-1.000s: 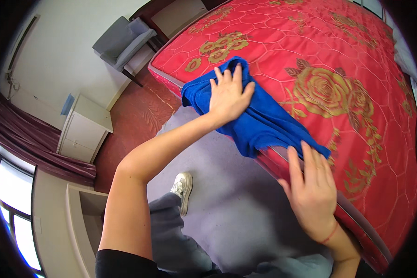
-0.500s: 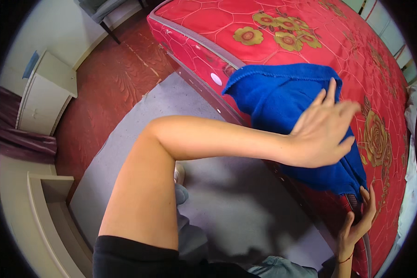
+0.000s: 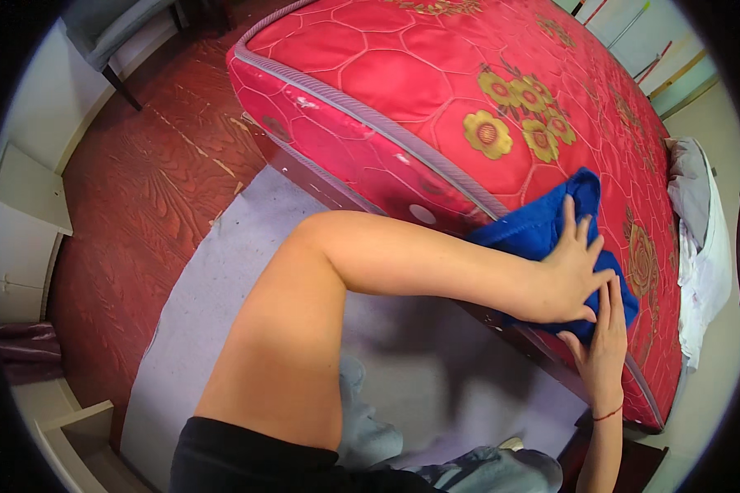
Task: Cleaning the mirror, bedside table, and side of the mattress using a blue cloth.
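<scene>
A blue cloth (image 3: 524, 218), bunched and folded smaller, lies over the near edge of a red quilted mattress (image 3: 370, 49) with gold flowers. My left hand (image 3: 569, 275) rests on top of the cloth with its fingers spread. Against it, at the cloth's near right end, is my right hand (image 3: 604, 349), with a thin red band at the wrist. Its fingers are stretched out over the cloth and its thumb stands apart. The fingertips of the two hands meet or overlap. Part of the cloth is hidden under my left hand and forearm.
A grey mat (image 3: 214, 271) covers part of the red-brown wooden floor (image 3: 140, 197) beside the mattress. At the left stand a white cabinet (image 3: 25, 246) and, farther off, a grey chair (image 3: 111, 33). White and grey bedding (image 3: 699, 238) hangs at the mattress's far right side.
My right hand has moved up from the mattress edge onto the cloth, close to my left hand. The cloth is folded into a smaller bundle. The view has shifted.
</scene>
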Demonstrator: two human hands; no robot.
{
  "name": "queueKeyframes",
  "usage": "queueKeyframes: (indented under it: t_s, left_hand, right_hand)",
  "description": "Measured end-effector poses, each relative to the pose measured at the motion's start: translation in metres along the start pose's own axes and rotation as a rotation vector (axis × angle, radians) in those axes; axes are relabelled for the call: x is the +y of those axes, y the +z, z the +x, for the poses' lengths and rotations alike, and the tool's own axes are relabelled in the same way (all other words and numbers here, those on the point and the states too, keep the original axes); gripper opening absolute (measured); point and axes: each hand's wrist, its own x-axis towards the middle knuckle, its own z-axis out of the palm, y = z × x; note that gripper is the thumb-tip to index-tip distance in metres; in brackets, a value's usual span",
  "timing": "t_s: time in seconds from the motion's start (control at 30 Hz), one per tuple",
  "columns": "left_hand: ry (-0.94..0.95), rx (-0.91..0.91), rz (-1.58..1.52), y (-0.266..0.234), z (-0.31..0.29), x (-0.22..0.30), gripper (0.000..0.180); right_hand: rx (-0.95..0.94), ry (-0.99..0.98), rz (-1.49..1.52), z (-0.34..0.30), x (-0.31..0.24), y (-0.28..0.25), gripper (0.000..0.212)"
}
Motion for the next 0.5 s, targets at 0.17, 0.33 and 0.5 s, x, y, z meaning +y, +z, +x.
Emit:
queueKeyframes:
  t_s: [0.17,0.33,0.5]
  left_hand:
    - [-0.13,0.083,0.2,-0.05,-0.058,-0.056,0.087]
    - [-0.16,0.286,0.361,-0.109,-0.142,-0.137,0.085]
    - [-0.148,0.439,0.599,-0.166,-0.224,-0.231,0.081]
  right_hand:
    - [0.065,-0.133,0.081,0.066,-0.076,0.01,0.103]
    - [0.225,-0.39,-0.033,0.149,-0.163,0.032,0.092]
    - [0.315,-0.46,-0.121,0.23,-0.271,0.039,0.089]
